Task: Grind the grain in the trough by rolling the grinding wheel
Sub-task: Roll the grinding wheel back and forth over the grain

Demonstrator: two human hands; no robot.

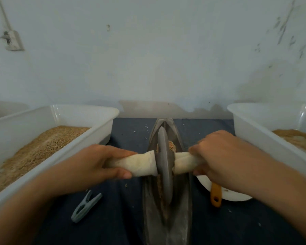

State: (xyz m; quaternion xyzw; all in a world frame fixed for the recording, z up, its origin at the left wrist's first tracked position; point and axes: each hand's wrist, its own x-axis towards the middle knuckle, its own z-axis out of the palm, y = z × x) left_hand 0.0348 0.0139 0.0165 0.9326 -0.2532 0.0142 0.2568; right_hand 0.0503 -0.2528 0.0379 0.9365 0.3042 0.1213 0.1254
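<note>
A: Between the two hands stood the grinding wheel [164, 167], a grey disc upright on its edge in the long metal trough [182, 206], which ran from the person toward the wall.

B: Grip?

A: Left hand [97, 163] curled round the cloth-wrapped handle [140, 165] on its side of the disc; right hand [219, 160] clenched on the matching wrapped stub [184, 164]. Both closed firmly. The wrapping likely spared the palms and checked slipping. Holding both axle ends probably kept the disc upright in the groove.

B: And the grain?

A: Grain [170, 145] lay in the trough just beyond the hands, against the far side of the wheel; a thin line of it showed along the near rim too. Judged mid-grind, with coarse bits left.

B: Surroundings?

A: Outside the left hand, a white tub of grain [42, 121]; outside the right, a second white tub [265, 124] with similar fill, perhaps supply and output, though I couldn't tell which. Below the left hand, a grey clothespin [86, 206] on the dark cloth [122, 218]. Under the right wrist, an orange-handled tool [216, 196] on a white plate [233, 196], handy for scooping, I'd guess.
</note>
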